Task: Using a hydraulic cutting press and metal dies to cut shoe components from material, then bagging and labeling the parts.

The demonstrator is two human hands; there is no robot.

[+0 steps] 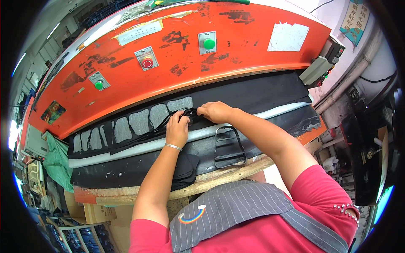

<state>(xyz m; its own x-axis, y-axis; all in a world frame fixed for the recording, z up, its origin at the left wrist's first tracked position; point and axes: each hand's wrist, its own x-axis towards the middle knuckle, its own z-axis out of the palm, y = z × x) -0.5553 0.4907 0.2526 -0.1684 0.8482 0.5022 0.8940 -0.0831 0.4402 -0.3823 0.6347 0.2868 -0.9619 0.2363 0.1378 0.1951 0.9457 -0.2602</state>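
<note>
A black sheet [249,96] lies along the machine bed, its left part cut into thin strips [157,128] around a row of openings. Grey backing [123,128] shows through those openings. My right hand [216,112] pinches the gathered strips at the edge of the uncut part. Just left of it, my left hand [177,130] has bent fingers closed over the same strips. Below my right forearm rests a cutting die [217,148], a rounded metal frame with crossbars. Flat black cut pieces [185,167] with rounded corners lie stacked below my left wrist.
An orange machine beam [177,55] spans the far side, carrying green buttons [208,44] and a red stop button [147,63]. A pale strip [126,154] runs along the bed. Its front has a worn wooden edge [211,178]. Green cloth [58,162] hangs at left.
</note>
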